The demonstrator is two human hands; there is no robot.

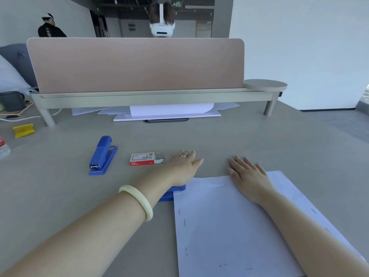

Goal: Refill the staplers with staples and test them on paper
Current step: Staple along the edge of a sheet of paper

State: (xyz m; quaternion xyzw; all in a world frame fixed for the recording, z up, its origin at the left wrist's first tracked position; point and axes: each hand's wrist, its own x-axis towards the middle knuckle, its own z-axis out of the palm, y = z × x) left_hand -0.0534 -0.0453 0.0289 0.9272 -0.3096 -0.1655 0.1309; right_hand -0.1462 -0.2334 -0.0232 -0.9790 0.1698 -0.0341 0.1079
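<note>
Two staplers were counted. One blue stapler (102, 155) lay closed on the desk (259, 136), at nine to ten o'clock of the left hand (184, 167) and well apart from it. The second stapler (173, 191), also blue, showed only part of its base beneath the left wrist, at six o'clock of that hand, just beside the top left corner of the paper (229, 226).

One staple box (142, 159), red and white, lay at nine o'clock of the left hand, just beside it. Its end flap stood open toward the hand; its contents could not be made out.

The paper carried several staples along both long edges.

Both hands lay flat, fingers straight, holding nothing. The right hand (248, 174) rested across the paper's top edge, fingertips on the desk.
</note>
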